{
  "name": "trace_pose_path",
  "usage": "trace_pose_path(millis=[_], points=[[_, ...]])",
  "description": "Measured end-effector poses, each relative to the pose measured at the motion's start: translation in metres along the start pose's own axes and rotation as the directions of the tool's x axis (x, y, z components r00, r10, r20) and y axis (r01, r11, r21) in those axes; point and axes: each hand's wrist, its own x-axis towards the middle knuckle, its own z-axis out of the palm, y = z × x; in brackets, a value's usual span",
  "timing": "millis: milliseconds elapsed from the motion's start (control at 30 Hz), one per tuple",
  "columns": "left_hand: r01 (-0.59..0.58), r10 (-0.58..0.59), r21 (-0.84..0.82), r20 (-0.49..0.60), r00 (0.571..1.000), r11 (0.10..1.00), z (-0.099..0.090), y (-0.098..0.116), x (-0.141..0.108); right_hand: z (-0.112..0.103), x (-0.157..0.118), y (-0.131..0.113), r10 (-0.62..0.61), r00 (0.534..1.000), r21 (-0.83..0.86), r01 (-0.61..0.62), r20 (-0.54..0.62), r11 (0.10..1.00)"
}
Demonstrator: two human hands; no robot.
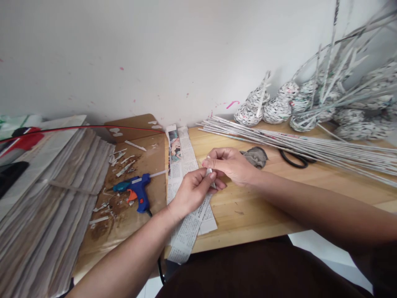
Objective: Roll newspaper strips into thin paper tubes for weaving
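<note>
My left hand (196, 188) pinches a newspaper strip (187, 238) near its narrow rolled end, thumb on top. Close beside it on the right, my right hand (228, 165) has thumb and forefinger closed on the tip of the same rolled end, its other fingers curled beneath. From my hands the strip slants down toward the table's front edge and hangs a little over it. Under it lie more flat newspaper strips (186, 149), one with a coloured picture. Part of the rolled end is hidden by my fingers.
A blue glue gun (141, 192) lies on stained cardboard (155, 229) among paper scraps. Stacked newspaper (62, 194) stands at left. Thin paper rods (279, 142), a grey cloth (257, 156) and black scissor handles (294, 161) are at right, with woven paper shapes (277, 105) behind.
</note>
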Motion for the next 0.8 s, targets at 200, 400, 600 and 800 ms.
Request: trace_pose_path(millis=[200, 400, 600, 800], points=[[0.036, -0.036, -0.028, 0.013, 0.999, 0.999, -0.001, 0.001, 0.0, 0.0, -0.001, -0.004, 0.041, 0.999, 0.024, -0.041, 0.023, 0.999], [0.06, -0.055, -0.113, 0.047, 0.997, 0.992, -0.005, -0.003, 0.002, -0.006, -0.001, -0.012, 0.035, 0.986, -0.066, -0.024, 0.162, 0.998], [0.073, -0.073, -0.004, -0.01, 0.997, 0.997, 0.0, 0.0, 0.0, -0.008, 0.004, -0.003, 0.011, 0.998, -0.019, -0.012, -0.054, 1.0], [0.081, -0.08, -0.053, 0.024, 0.996, 0.995, -0.002, 0.0, 0.001, -0.009, 0.003, -0.003, 0.012, 0.999, -0.001, -0.012, -0.032, 1.0]])
